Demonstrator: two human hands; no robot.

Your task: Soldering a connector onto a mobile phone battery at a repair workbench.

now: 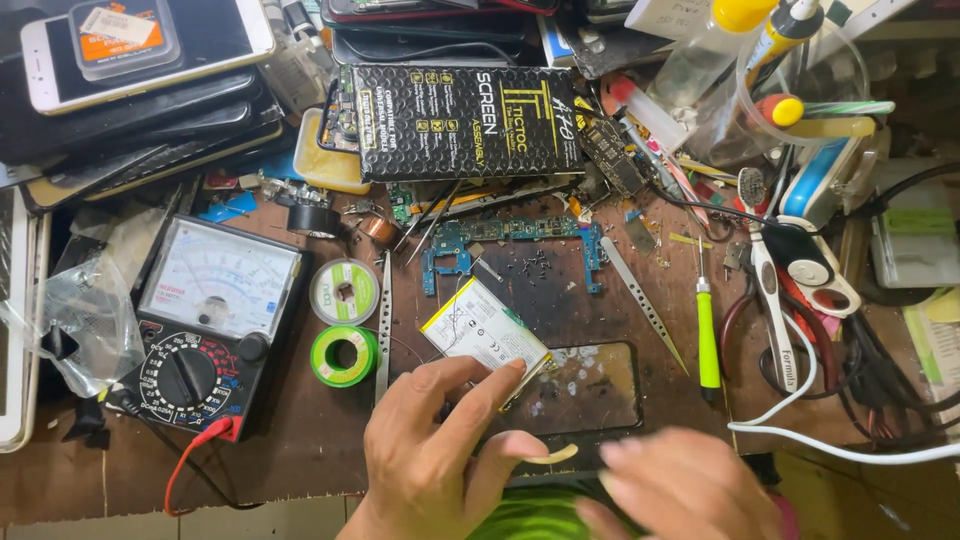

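Note:
My left hand (437,440) rests at the bench's front edge, its index finger pressing on the lower corner of a flat white phone battery (480,335), with a small pale strip pinched between thumb and finger. My right hand (680,485) is blurred just right of it, fingers loosely curled; nothing visible in it. A dark glass phone panel (590,385) lies under the battery's right corner. Beyond it sits a teal circuit board frame (510,240) with tiny screws scattered near it.
An analog multimeter (205,320) with a red lead stands at the left, two solder spools (343,325) beside it. Metal tweezers (645,305), a green screwdriver (707,335), a black screen box (465,120), stacked phones (140,75), cables and bottles crowd the wooden bench (300,440).

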